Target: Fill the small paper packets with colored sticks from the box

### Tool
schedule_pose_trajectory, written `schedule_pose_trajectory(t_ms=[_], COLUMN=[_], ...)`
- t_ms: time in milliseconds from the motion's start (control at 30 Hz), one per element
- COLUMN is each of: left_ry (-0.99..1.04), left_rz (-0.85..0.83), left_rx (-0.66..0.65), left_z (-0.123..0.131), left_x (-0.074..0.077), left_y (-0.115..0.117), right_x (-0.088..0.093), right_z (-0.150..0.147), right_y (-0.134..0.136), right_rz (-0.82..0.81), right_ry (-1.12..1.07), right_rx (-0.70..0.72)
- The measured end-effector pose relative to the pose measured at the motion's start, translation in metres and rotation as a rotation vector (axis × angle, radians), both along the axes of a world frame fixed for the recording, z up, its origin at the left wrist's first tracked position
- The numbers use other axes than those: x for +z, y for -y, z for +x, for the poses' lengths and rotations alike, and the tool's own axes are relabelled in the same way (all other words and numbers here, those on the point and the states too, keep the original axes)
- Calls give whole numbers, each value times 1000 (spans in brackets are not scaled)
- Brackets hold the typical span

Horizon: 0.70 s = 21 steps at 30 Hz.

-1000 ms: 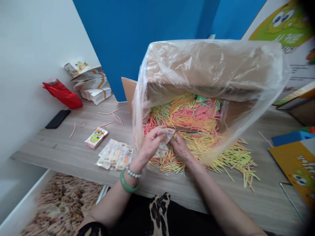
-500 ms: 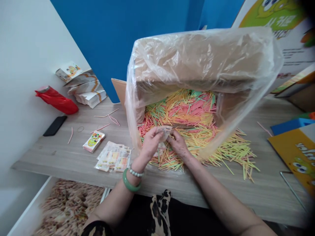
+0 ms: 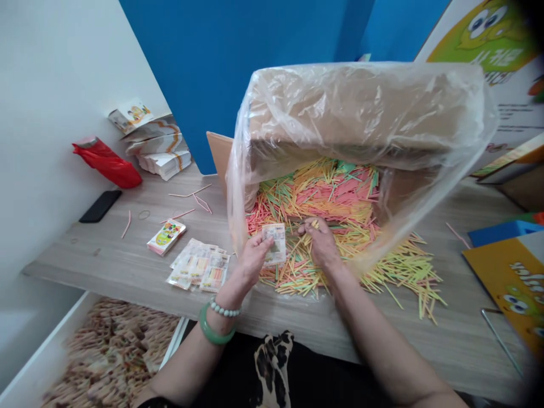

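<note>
Between the thumb and fingers of my left hand (image 3: 253,258) is a small clear printed packet (image 3: 274,243), held up in front of the straws. My right hand (image 3: 323,241) is closed around a few short yellow straws (image 3: 313,225), low over the heap. Short paper-like straws (image 3: 335,195) in pink, yellow, orange and green fill a cardboard box (image 3: 352,107) lying open toward me and spill onto the table. A clear plastic liner (image 3: 240,187) hangs over the box's rim. Left of my left hand, several filled packets (image 3: 199,265) lie overlapping on the table.
A small stack of printed cards (image 3: 166,237) lies left of the packets. Further left are a black phone (image 3: 101,206), a red-wrapped object (image 3: 108,164) and stacked printed cartons (image 3: 164,161). An open drawer (image 3: 114,351) full of packets is below the table (image 3: 140,272). Yellow printed board (image 3: 510,277) stands right.
My hands have moved apart. The packet stays in my left hand, now turned flat toward me, while my right hand has shifted right and holds straws. The view has shifted slightly.
</note>
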State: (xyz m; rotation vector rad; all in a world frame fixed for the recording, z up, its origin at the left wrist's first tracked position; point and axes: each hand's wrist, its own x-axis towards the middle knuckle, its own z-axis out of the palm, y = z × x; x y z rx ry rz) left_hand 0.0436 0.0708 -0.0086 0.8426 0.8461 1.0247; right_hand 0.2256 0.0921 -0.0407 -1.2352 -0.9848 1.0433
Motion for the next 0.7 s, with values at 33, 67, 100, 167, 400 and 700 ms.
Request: schedule_pose_trajectory(t_ms=[33, 67, 100, 167, 400, 700], left_ry=[-10, -22, -33, -62, -158, -141], left_rz=[-1, -3, -6, 1, 46, 158], left_rx=[-5, -9, -12, -2, -35, -372], left_z=[2, 4, 7, 11, 10, 30], left_x=[-2, -5, -7, -10, -4, 1], left_y=[-1, -3, -4, -7, -8, -1], right_x=[4, 8, 11, 16, 21, 33], right_z=[2, 4, 5, 7, 5, -7], right_y=[-1, -3, -3, -3, -3, -1], right_rz=[-7, -14, -20, -21, 35, 10], right_ry=[-78, -140, -188, -265, -428, -630], right_rx=[18, 39, 56, 73, 91, 135])
